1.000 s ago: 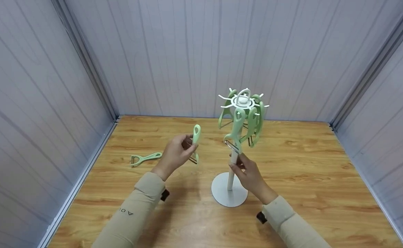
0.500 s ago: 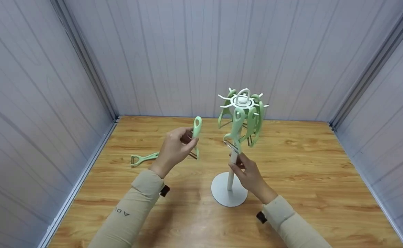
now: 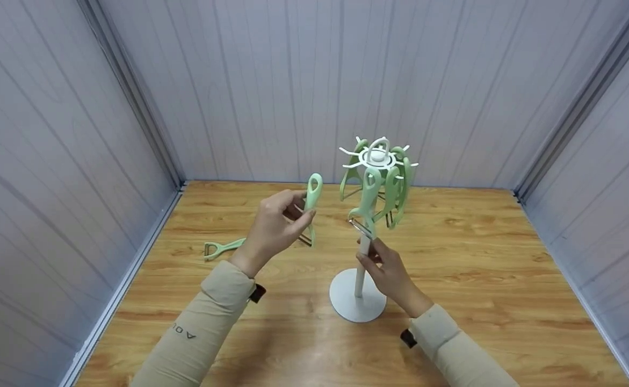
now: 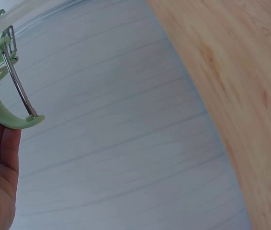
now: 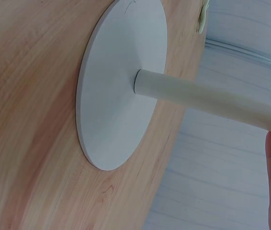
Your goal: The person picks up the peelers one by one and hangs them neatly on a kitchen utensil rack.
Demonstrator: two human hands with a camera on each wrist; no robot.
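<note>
A light green peeler (image 3: 313, 194) is pinched by my left hand (image 3: 277, 224), its looped handle end up and its metal blade below the fingers. In the left wrist view the blade of this peeler (image 4: 18, 86) spans a curved green fork. My right hand (image 3: 392, 277) grips the white pole (image 3: 360, 281) of a stand just under the hanging peelers. Several green peelers (image 3: 369, 196) hang by their handle holes from the white hooked top (image 3: 377, 157). The held peeler is left of the stand, a little lower than its hooks. The stand's round base (image 5: 111, 115) rests on the table.
Another green peeler (image 3: 224, 247) lies on the wooden table (image 3: 470, 279) at the left, its handle partly behind my left wrist. Pale panel walls (image 3: 314, 91) enclose the table at the back and both sides.
My left hand has lifted the peeler and brought it slightly right, closer to the stand. My right hand keeps its grip on the pole.
</note>
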